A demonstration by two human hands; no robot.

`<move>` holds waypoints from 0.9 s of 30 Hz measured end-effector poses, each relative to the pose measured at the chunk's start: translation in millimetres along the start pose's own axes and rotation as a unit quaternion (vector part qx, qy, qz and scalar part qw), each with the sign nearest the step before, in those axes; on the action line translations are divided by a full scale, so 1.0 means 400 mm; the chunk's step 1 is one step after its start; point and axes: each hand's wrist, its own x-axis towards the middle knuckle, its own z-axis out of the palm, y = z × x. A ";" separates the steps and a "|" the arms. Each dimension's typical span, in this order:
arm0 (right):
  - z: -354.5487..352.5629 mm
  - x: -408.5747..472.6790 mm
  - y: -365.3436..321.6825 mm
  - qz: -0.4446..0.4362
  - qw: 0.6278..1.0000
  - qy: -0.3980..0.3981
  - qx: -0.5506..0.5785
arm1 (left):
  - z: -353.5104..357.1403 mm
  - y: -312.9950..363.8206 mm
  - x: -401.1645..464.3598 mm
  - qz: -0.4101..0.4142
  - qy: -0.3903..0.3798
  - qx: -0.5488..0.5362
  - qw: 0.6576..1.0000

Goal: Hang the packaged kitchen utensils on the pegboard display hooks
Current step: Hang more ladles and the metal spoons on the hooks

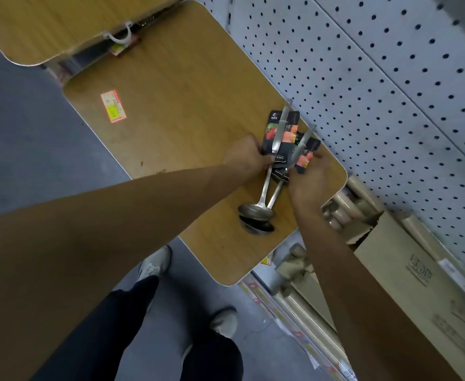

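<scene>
Left hand (pixel 249 155): grip pinches the left edge of a black ladle card (pixel 278 136), fingers curled on it.
Right hand (pixel 312 176): grip holds the second card (pixel 304 158) from the right side, thumb on its edge.
Ladles (pixel 256 215): two steel ones, handles crossing, bowls stacked and hanging low between the wrists, over the tabletop.
Hooks (pixel 287 108): two metal prongs stick out from the pegboard, right at the card tops; cannot tell if the cards are threaded on.
Pegboard (pixel 377 86): pale, perforated, far right.
Tabletop (pixel 176 105): wood-look folding table with rounded corners, price sticker (pixel 113 106) on its left part; another one far left.
Cardboard box (pixel 418 273): near right, under the pegboard, rolls beside it.
Floor (pixel 19 119): grey, shoes (pixel 154 264) near.
</scene>
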 end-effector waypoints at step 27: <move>-0.119 -0.258 -0.083 -0.013 0.997 -0.052 0.051 | -0.126 0.023 -0.243 -0.051 -0.120 -0.304 0.944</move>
